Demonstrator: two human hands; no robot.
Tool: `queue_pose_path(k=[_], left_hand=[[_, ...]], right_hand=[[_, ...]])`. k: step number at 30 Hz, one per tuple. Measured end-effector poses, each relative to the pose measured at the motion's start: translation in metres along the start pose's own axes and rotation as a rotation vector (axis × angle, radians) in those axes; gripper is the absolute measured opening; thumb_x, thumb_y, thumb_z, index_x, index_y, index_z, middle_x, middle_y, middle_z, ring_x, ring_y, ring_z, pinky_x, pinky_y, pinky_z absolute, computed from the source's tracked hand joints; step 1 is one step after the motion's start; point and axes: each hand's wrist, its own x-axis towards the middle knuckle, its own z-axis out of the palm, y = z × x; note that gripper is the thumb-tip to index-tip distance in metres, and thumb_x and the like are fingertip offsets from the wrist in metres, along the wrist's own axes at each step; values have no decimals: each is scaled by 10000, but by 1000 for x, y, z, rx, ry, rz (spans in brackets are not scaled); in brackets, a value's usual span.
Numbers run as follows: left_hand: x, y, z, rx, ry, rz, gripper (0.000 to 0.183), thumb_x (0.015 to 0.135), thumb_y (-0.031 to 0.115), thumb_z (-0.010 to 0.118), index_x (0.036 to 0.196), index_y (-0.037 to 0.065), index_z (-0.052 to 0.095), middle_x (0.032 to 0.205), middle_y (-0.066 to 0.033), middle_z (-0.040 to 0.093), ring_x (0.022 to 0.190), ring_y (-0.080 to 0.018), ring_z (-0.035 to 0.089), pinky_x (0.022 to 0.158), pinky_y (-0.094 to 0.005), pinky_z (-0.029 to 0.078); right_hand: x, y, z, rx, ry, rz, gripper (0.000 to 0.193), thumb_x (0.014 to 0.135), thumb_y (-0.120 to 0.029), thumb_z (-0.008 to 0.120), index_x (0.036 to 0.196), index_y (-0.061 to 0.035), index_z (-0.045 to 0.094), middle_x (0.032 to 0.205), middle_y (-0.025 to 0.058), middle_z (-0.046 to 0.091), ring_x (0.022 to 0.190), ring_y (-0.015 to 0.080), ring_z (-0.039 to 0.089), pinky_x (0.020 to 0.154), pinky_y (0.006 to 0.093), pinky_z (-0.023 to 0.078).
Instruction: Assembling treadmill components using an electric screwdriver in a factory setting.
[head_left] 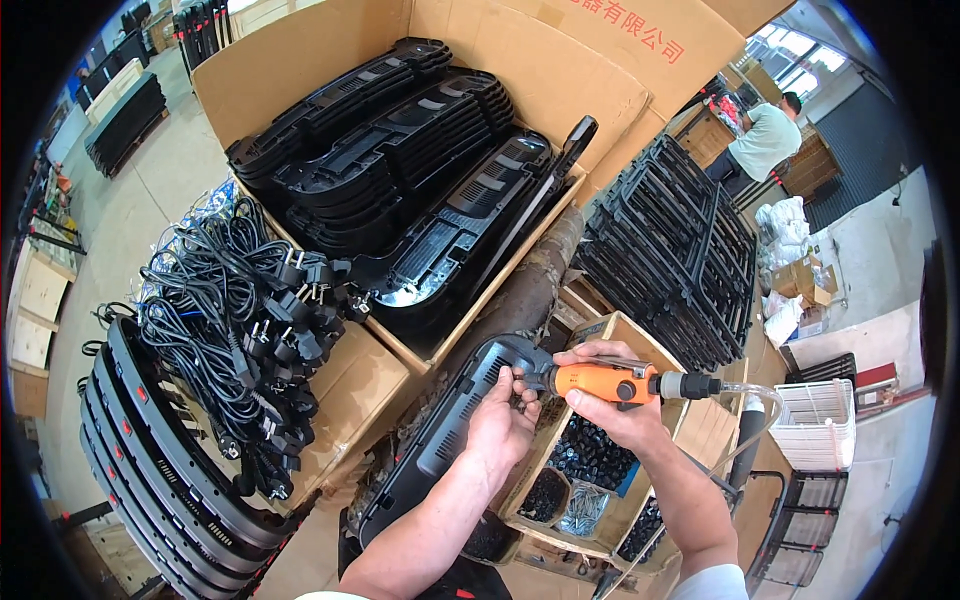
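My right hand (628, 408) is wrapped round an orange air screwdriver (590, 382), which lies almost level with its tip toward the left. A clear hose (752, 388) runs from its rear end. At the tip, my left hand (503, 425) is closed in a pinch; whatever is between its fingers is too small to make out. Beneath both hands rests a long black plastic housing (450, 425) with vent slots, slanting from lower left to upper right. My left forearm covers part of it.
Beside the housing, a wooden parts box (645, 350) holds small black parts (590, 452) and screws (586, 510). A large carton (300, 50) of stacked black housings stands behind. Bundled power cables (230, 290) and curved panels (175, 470) lie left. Black frames (670, 250) and a person (770, 135) are beyond.
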Motion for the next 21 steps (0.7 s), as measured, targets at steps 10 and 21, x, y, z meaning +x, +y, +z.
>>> queue_pose_path(k=[10, 21], left_hand=[[-3, 17, -3, 7, -48, 52, 335, 1158, 335, 459, 1188, 61, 648, 935, -5, 590, 869, -153, 575, 809, -310, 539], [-56, -11, -47, 129, -35, -99, 294, 1150, 217, 447, 1232, -47, 546, 1158, -149, 578, 1050, -288, 645, 989, -416, 593]], right_hand=[[17, 6, 28, 10, 14, 6, 515, 917, -73, 805, 1363, -7, 556, 1282, 140, 720, 1234, 210, 673, 1096, 372, 528], [54, 34, 57, -113, -73, -65, 382, 891, -9, 808, 1229, 8, 632, 1240, 151, 721, 1186, 221, 689, 1061, 382, 553]])
